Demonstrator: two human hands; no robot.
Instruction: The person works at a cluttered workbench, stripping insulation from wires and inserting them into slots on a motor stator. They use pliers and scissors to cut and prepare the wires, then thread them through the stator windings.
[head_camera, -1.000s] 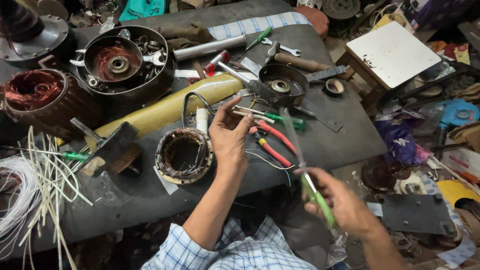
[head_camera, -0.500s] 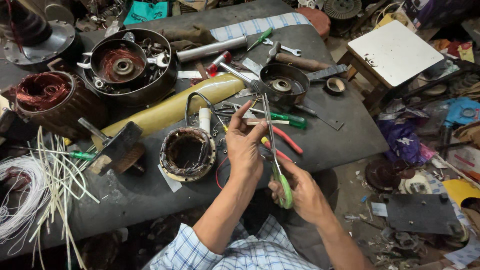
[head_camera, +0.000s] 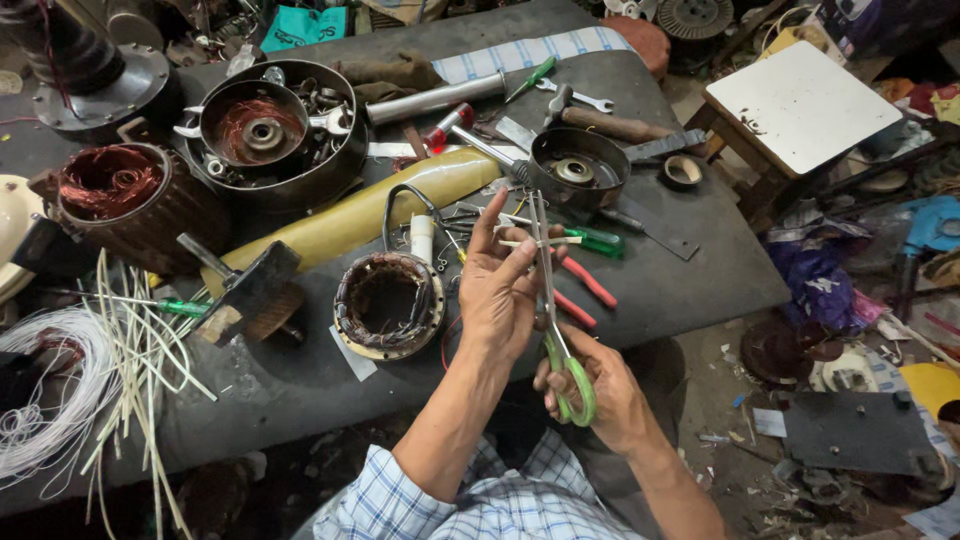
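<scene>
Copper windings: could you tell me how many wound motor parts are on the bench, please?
3: a ribbed stator at the left edge, a wound core in the round housing behind, and a small stator ring beside the left hand. Clutter may hide more.

Copper-wound stator (head_camera: 110, 195), white stool (head_camera: 800, 100), hammer (head_camera: 600, 122)

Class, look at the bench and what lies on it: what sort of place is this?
Probably a motor-rewinding repair workshop: copper-wound stators and a bare stator core sit on the dark bench, with pliers nearby.
</scene>
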